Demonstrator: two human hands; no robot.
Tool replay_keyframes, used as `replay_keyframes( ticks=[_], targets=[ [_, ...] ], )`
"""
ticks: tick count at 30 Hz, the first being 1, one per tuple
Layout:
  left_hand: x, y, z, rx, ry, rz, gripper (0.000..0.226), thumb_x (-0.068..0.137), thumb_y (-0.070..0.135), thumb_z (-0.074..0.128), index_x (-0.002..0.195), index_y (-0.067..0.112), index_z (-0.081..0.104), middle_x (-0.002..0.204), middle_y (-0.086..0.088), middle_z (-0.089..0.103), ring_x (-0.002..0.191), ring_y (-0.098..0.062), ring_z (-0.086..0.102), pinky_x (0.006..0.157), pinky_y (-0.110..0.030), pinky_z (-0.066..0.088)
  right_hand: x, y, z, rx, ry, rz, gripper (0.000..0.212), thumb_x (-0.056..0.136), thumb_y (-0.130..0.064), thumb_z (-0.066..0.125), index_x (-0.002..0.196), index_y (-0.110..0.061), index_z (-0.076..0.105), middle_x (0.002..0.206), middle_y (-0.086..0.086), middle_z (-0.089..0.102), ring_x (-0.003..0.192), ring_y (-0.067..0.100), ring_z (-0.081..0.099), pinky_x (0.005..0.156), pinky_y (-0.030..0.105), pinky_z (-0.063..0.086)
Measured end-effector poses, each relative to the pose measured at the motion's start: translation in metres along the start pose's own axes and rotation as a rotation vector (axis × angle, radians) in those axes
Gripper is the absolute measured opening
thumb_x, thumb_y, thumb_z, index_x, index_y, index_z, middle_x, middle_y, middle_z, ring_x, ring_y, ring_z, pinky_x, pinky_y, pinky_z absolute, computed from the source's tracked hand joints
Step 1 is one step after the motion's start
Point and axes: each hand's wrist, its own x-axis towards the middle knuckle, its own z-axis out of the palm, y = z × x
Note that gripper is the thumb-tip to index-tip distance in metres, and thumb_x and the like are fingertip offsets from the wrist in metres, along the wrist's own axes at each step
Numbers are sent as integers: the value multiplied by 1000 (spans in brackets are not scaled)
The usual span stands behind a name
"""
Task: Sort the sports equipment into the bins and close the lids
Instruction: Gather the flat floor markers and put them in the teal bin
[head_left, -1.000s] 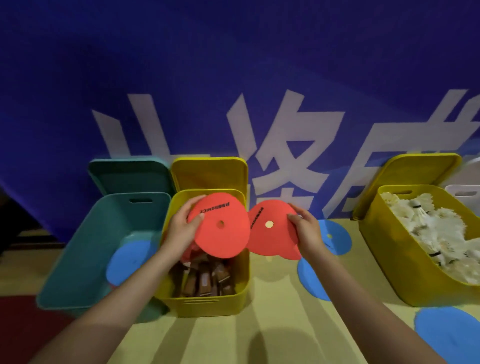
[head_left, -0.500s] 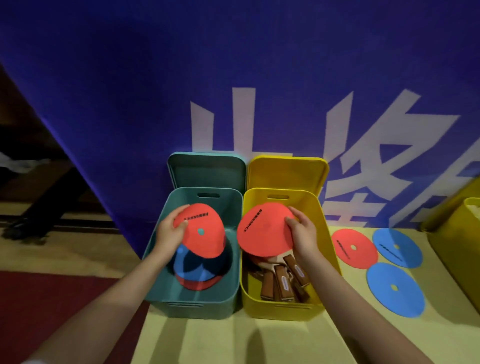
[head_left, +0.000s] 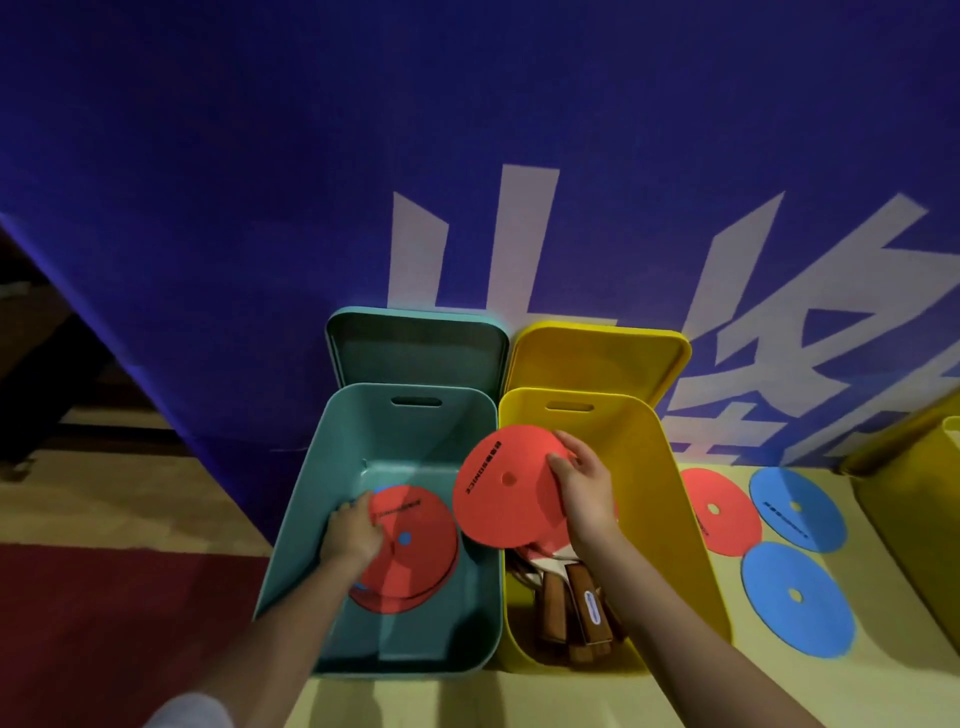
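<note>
A teal bin (head_left: 332, 467) and a yellow bin (head_left: 670, 499) stand side by side, each with its lid leaning upright behind it. My left hand (head_left: 350, 535) is down inside the teal bin, fingers on a red flat disc (head_left: 415, 545) lying on top of a stack of red and blue discs. My right hand (head_left: 584, 486) holds a second red disc (head_left: 501, 488) by its right edge, tilted over the seam between the two bins. Table-tennis paddles (head_left: 582, 603) with brown handles lie in the yellow bin.
On the tan floor right of the yellow bin lie one red disc (head_left: 719, 512) and two blue discs (head_left: 797, 506) (head_left: 797, 597). Another yellow bin (head_left: 914, 499) stands at the right edge. A blue banner wall runs behind the bins; red mat lies at the lower left.
My left hand has lowered its red disc down onto the stack in the teal bin. My right hand has carried its red disc leftward, toward the teal bin.
</note>
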Motion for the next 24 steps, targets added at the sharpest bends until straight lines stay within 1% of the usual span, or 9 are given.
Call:
replay_keyframes(
  ticks=[2,4,9,11,13,15,18,22,24],
  targets=[
    [-2,6,3,92,-7,-15,64,89,32,57,146,16,32,137,-19,43,129,-35,37,108,-35,30,0,-5,5,-36,-20,-49,31,94,-12,53,124,-21,58,117,1,56,101,17,52,67,21,42],
    [-4,20,-3,57,19,-8,70,89,43,57,148,17,28,143,-18,35,134,-34,28,110,-37,27,1,-11,11,-78,-41,-109,32,94,-11,54,124,-19,59,118,-3,56,109,17,52,80,25,44],
    [-20,39,-59,-199,278,278,45,89,24,59,132,10,54,130,-18,50,125,-35,42,108,-37,28,-1,-26,33,-198,-130,-243,32,93,-6,54,124,-14,59,116,-6,54,109,9,48,89,20,36],
    [-33,34,-88,-223,436,415,36,86,15,61,122,8,62,121,-14,56,116,-32,48,104,-35,33,-3,-30,51,-263,-187,-294,33,91,-4,55,122,-12,60,115,-2,58,107,8,50,88,15,34],
    [-40,25,-108,-204,542,451,34,85,10,61,119,8,64,118,-13,57,113,-31,50,101,-35,36,-4,-28,75,-330,-258,-310,33,89,-2,57,120,-9,61,116,3,61,106,10,52,87,13,34],
    [-40,12,-117,-167,524,383,38,88,12,59,125,9,60,122,-13,57,114,-32,51,100,-39,38,-5,-21,99,-404,-323,-284,33,88,-3,58,120,-10,61,118,5,63,109,16,56,91,16,37],
    [-40,-7,-112,-191,373,247,43,95,17,50,138,12,48,131,-15,56,118,-33,53,96,-39,43,-9,-4,129,-517,-359,-188,36,85,-7,51,119,-17,60,117,6,66,110,24,60,96,26,42],
    [-43,-12,-106,-253,360,279,40,97,15,45,136,22,50,127,-8,61,112,-28,59,89,-38,49,-11,21,154,-534,-349,-36,34,84,-8,47,113,-21,60,108,7,68,103,28,62,90,30,45],
    [-44,-9,-105,-261,384,293,38,96,15,46,132,24,55,123,-7,62,108,-28,60,87,-39,49,-11,36,162,-525,-326,-7,29,86,-7,48,110,-19,60,96,9,68,92,27,63,84,31,46]
  ],
)
